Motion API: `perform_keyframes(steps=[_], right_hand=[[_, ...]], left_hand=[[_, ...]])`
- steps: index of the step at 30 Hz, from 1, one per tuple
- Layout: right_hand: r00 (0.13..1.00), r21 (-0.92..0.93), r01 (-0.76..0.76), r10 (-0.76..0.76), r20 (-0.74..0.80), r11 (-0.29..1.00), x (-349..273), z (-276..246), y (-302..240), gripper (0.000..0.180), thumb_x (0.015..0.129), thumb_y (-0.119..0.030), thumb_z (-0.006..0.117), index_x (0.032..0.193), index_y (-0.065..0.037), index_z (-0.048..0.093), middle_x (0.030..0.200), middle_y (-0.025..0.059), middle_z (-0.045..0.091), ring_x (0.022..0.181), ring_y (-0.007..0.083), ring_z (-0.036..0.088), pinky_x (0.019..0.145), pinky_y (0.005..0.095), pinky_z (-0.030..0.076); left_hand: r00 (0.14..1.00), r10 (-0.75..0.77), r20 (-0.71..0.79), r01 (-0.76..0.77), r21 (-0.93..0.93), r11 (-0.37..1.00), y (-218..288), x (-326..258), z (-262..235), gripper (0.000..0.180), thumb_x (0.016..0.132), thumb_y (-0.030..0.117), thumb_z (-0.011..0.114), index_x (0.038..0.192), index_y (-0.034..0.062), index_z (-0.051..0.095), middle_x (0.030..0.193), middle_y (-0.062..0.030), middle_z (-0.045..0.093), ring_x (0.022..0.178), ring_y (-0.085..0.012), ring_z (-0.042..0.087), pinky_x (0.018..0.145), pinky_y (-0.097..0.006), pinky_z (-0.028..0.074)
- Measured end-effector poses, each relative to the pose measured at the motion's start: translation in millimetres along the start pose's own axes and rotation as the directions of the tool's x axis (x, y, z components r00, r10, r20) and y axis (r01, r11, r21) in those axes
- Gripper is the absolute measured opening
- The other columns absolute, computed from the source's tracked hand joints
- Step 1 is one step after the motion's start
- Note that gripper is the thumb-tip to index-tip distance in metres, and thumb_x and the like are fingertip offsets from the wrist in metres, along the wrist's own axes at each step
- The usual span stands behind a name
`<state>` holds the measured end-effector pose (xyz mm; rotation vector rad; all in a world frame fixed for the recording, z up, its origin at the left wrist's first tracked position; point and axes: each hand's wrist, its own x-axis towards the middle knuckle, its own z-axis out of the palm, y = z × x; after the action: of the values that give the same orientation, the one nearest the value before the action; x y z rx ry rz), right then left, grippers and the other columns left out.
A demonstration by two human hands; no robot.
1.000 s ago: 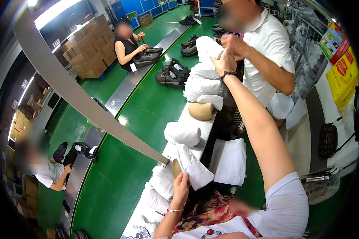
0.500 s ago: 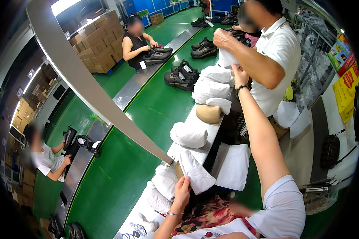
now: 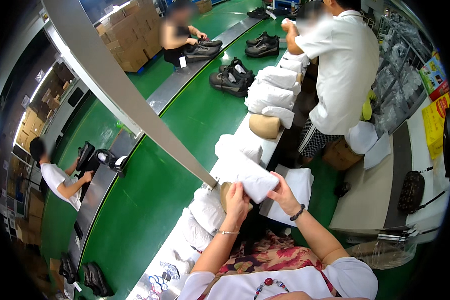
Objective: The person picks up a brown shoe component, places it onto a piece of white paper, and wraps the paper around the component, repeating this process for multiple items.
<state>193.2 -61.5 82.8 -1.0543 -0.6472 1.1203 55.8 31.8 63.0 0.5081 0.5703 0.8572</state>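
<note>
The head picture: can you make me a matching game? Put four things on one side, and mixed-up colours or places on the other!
Things:
1. right hand
2. white packet
3. wide belt
4. boxes

Colours and places:
A. green
B. brown, piled at the upper left
C. just past a dark bracelet
D. between the right hand and the left hand

Right pairs: 1-C, 2-D, 3-A, 4-B.
</note>
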Motion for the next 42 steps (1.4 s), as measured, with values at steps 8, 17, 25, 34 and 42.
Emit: perform_keyframes(steps=[8,17,25,34,42], right_hand=[[0.920,-0.210,0.250,-0.300,-0.252,0.945,10.1,-27.0,20.0,0.059,0.073,-0.010,0.072,0.118,0.001,0.036,0.102,0.0075,0.052,0.092,0.0143,0.053,0.079,0.0276,0.046],[0.917,-0.832,-0.033,-0.314,-0.246,0.554,132.3,-159.5,32.4,0.063,0.063,-0.021,0.075,0.114,-0.002,0.044,0.103,0.0159,0.055,0.096,0.0290,0.055,0.082,0.0360,0.045],[0.969,-0.886,-0.042,-0.196,-0.148,0.461,189.2,-165.6,84.4,0.067,0.058,-0.027,0.075,0.114,-0.006,0.045,0.108,0.0147,0.054,0.101,0.0313,0.052,0.086,0.0388,0.042],[0.974,-0.964,0.028,-0.224,-0.034,0.265,221.8,-147.1,124.9,0.078,0.065,-0.011,0.066,0.132,0.000,0.028,0.131,0.0232,0.036,0.121,0.0393,0.036,0.103,0.0405,0.030],[0.999,-0.555,-0.021,-0.007,-0.049,0.832,172.5,-74.9,27.2,0.091,0.067,-0.032,0.077,0.135,0.002,0.026,0.137,0.0197,0.033,0.128,0.0278,0.032,0.102,0.0363,0.030]], left_hand=[[0.975,-0.216,0.042,0.215,0.019,0.976,-8.0,-0.3,-0.3,0.044,0.096,0.032,0.038,0.125,-0.0011,0.038,0.129,-0.0144,0.042,0.122,-0.0263,0.040,0.097,-0.043,0.037],[0.967,-0.182,-0.177,0.239,0.397,0.886,-7.3,41.3,-33.7,0.054,0.092,0.025,0.051,0.133,-0.0006,0.028,0.124,-0.0171,0.041,0.111,-0.0256,0.049,0.085,-0.038,0.047],[0.924,-0.143,-0.353,0.327,0.543,0.773,1.0,142.5,-48.2,0.082,0.087,0.044,0.052,0.142,0.0123,0.001,0.142,-0.0172,0.020,0.124,-0.0333,0.030,0.086,-0.049,0.043],[0.945,-0.155,-0.288,0.290,0.515,0.807,-20.4,183.4,-52.6,0.076,0.089,0.035,0.050,0.143,0.0175,-0.001,0.146,-0.0130,0.011,0.128,-0.0344,0.027,0.088,-0.053,0.040],[0.935,-0.190,-0.299,0.284,0.310,0.907,-23.0,182.4,-68.8,0.080,0.089,0.033,0.051,0.141,0.0139,-0.006,0.143,-0.0204,0.013,0.118,-0.0481,0.033,0.084,-0.050,0.045]])
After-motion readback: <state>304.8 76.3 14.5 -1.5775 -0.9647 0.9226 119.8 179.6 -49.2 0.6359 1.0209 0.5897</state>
